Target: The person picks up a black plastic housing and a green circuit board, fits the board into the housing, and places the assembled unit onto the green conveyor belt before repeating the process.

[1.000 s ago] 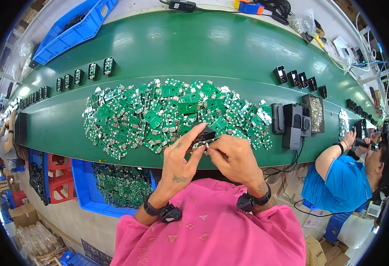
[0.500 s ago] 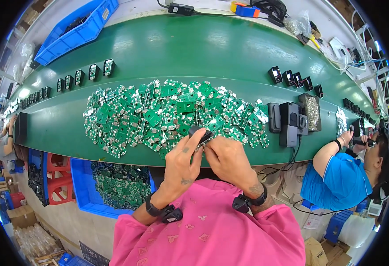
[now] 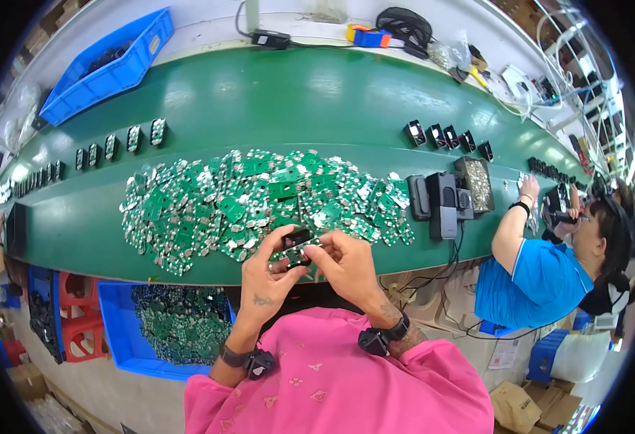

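My left hand [image 3: 263, 281] is closed around a small black plastic housing [image 3: 297, 237] at the table's front edge. A small circuit board [image 3: 295, 256] with silvery parts lies at the housing's open side. My right hand [image 3: 350, 266] grips that board's right end, with its thumb on top; the fingers beneath are partly hidden. How deep the board sits in the housing I cannot tell. Just beyond both hands spreads a wide heap of green circuit boards [image 3: 232, 208].
Black housings [image 3: 134, 139] with boards stand in a row at left; more black housings [image 3: 437, 136] stand at right. Black devices [image 3: 444, 206] and a box of small metal parts [image 3: 478, 184] flank the heap. A blue bin [image 3: 118, 340] of boards sits below. A co-worker [image 3: 542, 278] works at right.
Both hands have turned the housing so its open side and the board now face up. My view has shifted slightly to the right.
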`<state>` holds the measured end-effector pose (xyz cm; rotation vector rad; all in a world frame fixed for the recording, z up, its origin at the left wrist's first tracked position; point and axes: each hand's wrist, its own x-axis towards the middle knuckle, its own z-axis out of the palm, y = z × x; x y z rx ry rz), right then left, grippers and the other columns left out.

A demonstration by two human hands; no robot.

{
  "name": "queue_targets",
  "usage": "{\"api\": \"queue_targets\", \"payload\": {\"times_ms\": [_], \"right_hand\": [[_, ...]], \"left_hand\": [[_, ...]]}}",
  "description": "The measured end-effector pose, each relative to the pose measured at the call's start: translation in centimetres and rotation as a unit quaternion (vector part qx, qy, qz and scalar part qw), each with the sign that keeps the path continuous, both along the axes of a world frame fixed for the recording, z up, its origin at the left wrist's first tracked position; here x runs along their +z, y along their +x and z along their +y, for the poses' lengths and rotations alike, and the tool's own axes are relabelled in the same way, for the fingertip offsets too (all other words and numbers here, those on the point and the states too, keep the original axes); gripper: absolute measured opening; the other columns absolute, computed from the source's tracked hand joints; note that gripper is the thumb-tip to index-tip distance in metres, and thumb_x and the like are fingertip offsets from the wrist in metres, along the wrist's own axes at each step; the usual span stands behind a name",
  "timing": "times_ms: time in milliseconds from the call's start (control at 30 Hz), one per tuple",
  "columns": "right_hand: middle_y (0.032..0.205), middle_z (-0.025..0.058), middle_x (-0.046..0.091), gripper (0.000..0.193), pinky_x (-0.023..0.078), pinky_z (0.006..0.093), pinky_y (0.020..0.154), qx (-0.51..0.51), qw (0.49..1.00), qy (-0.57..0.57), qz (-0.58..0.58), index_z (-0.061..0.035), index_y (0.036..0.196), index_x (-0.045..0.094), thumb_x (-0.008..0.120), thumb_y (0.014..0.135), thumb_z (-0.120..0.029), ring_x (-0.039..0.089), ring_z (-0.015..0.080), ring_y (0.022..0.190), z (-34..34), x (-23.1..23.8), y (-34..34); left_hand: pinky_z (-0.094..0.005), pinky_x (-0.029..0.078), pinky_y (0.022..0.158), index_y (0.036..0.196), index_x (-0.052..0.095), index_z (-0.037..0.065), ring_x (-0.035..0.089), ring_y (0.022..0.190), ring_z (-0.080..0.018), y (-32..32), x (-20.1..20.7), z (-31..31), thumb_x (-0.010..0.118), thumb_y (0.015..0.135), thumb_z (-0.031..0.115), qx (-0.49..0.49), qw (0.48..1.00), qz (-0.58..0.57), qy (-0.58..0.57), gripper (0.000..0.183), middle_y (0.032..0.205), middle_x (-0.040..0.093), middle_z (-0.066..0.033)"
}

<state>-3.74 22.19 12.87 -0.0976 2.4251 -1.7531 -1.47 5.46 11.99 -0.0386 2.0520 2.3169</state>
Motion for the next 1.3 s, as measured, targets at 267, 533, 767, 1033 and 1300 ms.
{"api": "queue_targets", "payload": {"times_ms": [267, 533, 767, 1033, 1300], "right_hand": [[0.063, 0.0002, 0.060, 0.009, 0.039, 0.0227, 0.044, 0.058, 0.995, -0.080, -0.012, 0.0027, 0.088, 0.067, 0.066, 0.091, -0.006, 0.052, 0.0061, 0.049, -3.7, 0.5, 1.3], [0.056, -0.0032, 0.055, 0.025, 0.032, 0.0219, 0.042, 0.086, 0.980, -0.120, -0.136, -0.0008, 0.073, 0.062, 0.068, 0.093, -0.015, 0.045, 0.0018, 0.048, -3.7, 0.9, -1.0], [0.057, -0.0009, 0.053, 0.028, 0.032, 0.0269, 0.046, 0.124, 0.991, -0.031, -0.039, 0.0010, 0.076, 0.063, 0.065, 0.095, -0.020, 0.042, 0.0054, 0.052, -4.2, 0.8, -1.1], [0.056, 0.0003, 0.055, 0.023, 0.034, 0.0268, 0.047, 0.128, 0.990, 0.043, -0.036, 0.0013, 0.079, 0.067, 0.069, 0.091, -0.018, 0.044, 0.0050, 0.052, -2.1, 0.6, -3.9], [0.059, 0.0041, 0.060, 0.021, 0.037, 0.0262, 0.047, 0.098, 0.991, 0.093, 0.010, 0.0019, 0.081, 0.068, 0.071, 0.089, -0.017, 0.048, 0.0053, 0.053, -2.8, 0.0, -4.2]], "left_hand": [[-0.0273, 0.057, 0.075, 0.133, 0.057, 0.006, 0.067, 0.090, -0.0135, 1.3, -0.3, -2.1, 0.071, 0.078, -0.005, 0.055, 0.975, 0.107, -0.186, 0.058, 0.120, 0.064, -0.0113], [-0.0276, 0.059, 0.067, 0.130, 0.060, 0.009, 0.066, 0.090, -0.0147, 1.6, -0.5, -3.0, 0.068, 0.078, -0.011, 0.075, 0.994, 0.048, -0.067, 0.056, 0.117, 0.064, -0.0130], [-0.0260, 0.055, 0.063, 0.130, 0.061, 0.008, 0.067, 0.086, -0.0125, 0.0, -1.5, -2.4, 0.063, 0.085, -0.007, 0.133, 0.980, 0.111, -0.097, 0.047, 0.118, 0.066, -0.0141], [-0.0227, 0.050, 0.058, 0.132, 0.059, 0.008, 0.059, 0.070, -0.0044, -2.0, -0.7, -3.4, 0.054, 0.085, -0.010, 0.018, 0.994, 0.012, -0.103, 0.050, 0.106, 0.068, -0.0091], [-0.0255, 0.060, 0.060, 0.134, 0.053, 0.004, 0.069, 0.082, -0.0150, -2.5, -2.0, -3.0, 0.056, 0.096, 0.005, 0.001, 0.999, -0.030, 0.031, 0.038, 0.110, 0.064, -0.0117]]}}
